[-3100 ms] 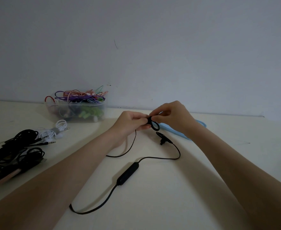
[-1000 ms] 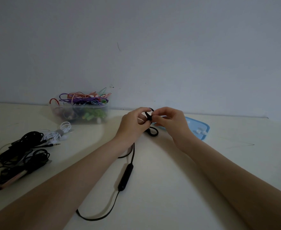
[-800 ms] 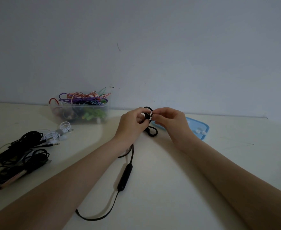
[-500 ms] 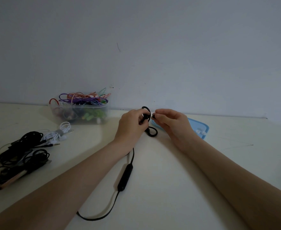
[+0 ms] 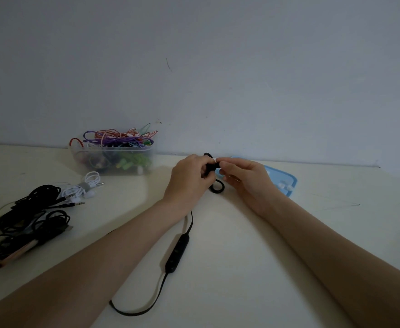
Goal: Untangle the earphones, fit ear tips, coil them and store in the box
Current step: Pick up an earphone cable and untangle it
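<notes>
Both hands meet above the far middle of the pale table (image 5: 241,268), close to the wall (image 5: 217,67). The left hand (image 5: 189,181) curls its fingers round a black earbud (image 5: 210,167), holding it just off the table surface. The right hand (image 5: 243,178) comes in from the other side, thumb and forefinger pinched together at the tip of that earbud; a small pale speck shows right at the pinch, too small to say whether it is an ear tip.

Just below the grip, a black ear hook (image 5: 217,187) of the same earphones lies looped on the table, between the two wrists. From under the left wrist the black cable (image 5: 191,221) runs toward the person, passes through a slim black remote (image 5: 177,253), then curves round in a loop (image 5: 132,312) near the left forearm.

Beyond the right hand, touching its far side in the view, lies a light blue lid (image 5: 286,183) with a few small white ear tips (image 5: 284,186) on it.

Well to the left of the grip stands a clear box (image 5: 111,158) against the wall, heaped with coloured cables in purple, red, orange and green. Nearer the person from it rests a white coiled earphone (image 5: 85,188) bound with a grey tie. Farther left still, a tangled pile of black cables (image 5: 26,221) sprawls at the table's edge, with two jack plugs poking out and some yellow wire beneath.
</notes>
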Demonstrator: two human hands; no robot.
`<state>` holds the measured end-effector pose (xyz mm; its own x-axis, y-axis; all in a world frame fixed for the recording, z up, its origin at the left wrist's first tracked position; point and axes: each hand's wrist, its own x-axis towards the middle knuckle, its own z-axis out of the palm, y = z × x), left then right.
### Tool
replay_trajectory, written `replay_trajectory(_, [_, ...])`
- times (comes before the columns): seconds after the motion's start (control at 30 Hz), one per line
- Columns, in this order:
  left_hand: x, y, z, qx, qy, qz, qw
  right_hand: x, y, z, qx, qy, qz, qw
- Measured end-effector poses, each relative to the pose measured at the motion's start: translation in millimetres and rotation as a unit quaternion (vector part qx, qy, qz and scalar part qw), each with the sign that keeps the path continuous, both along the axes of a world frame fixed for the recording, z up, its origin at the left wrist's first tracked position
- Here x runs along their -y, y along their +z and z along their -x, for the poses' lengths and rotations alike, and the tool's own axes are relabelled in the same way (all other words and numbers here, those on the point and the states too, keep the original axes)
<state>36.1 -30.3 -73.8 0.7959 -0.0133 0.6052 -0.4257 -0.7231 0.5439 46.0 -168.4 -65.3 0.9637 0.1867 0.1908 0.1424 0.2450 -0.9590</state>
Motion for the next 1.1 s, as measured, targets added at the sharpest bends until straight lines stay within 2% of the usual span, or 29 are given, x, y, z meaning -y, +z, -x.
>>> replay_trajectory(0.2, [0.2, 1.6, 2.6, 0.000, -0.001, -0.002, 1.000, 0.9, -3.6, -2.9, 0.008, 0.018, -0.014, 1.000])
replay_trajectory(0.7, [0.7, 0.9, 4.8, 0.049, 0.009, -0.023, 0.998, 1.0, -5.2, 0.6, 0.010, -0.017, -0.002, 1.000])
replay_trajectory(1.1, [-1.2, 0.2, 5.3, 0.067, -0.015, -0.036, 0.997, 4.0, -2.9, 0.4, -0.044, 0.006, -0.045, 0.998])
